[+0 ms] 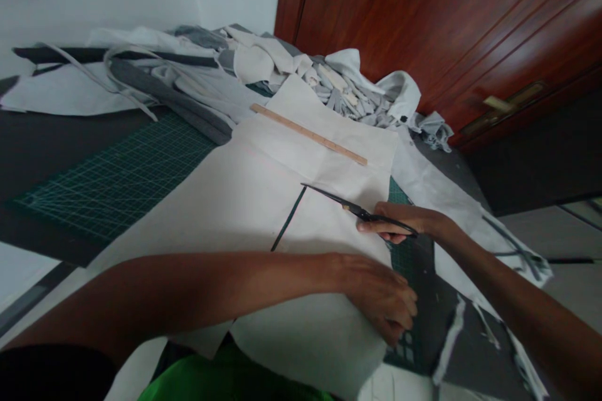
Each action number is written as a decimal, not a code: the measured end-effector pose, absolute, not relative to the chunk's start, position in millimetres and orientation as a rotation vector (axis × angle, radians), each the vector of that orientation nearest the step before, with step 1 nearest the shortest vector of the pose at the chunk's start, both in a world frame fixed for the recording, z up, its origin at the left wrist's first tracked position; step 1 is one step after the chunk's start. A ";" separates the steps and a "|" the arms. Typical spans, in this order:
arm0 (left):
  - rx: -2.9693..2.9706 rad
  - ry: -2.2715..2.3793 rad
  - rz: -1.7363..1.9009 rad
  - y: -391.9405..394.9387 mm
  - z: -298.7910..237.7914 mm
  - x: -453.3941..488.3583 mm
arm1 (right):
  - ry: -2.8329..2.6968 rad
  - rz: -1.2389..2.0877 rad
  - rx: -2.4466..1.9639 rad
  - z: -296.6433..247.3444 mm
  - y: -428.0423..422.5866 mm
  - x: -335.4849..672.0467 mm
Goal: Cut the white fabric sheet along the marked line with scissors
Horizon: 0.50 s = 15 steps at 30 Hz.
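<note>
Steel scissors (357, 210) in right hand (404, 222) on pale cloth (226, 213).

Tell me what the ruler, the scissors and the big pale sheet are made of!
The ruler looks like plain light wood, from its tan colour and dull finish. The scissors look like dark metal, with thin, slightly shiny blades. The pale sheet seems to be cloth, maybe cotton, since it lies soft and creased.

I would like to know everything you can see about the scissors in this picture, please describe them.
The long dark metal scissors have slim blades narrowing to a point, a small pale pivot, and a black grip held in the right hand. They point away from the person over cream fabric, the tip near the upper end of a dark slit.
</note>
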<state>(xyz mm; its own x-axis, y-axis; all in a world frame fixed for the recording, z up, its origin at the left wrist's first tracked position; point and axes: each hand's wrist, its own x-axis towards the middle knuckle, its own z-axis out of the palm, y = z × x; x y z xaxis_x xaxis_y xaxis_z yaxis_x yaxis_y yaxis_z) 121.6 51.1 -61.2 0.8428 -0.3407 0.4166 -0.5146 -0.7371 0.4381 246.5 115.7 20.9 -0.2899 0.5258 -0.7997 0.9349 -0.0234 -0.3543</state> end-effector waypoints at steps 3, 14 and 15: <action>2.484 -0.657 0.468 50.6 -63.1 122.3 | 1.840 -1.258 1.531 17.7 116.2 249.2; 2.496 -0.621 0.418 51.7 -68.8 120.3 | 1.775 -1.477 1.396 9.6 121.0 275.1; 2.512 -0.611 0.408 51.8 -68.7 119.9 | 1.768 -1.491 1.376 9.2 119.1 279.7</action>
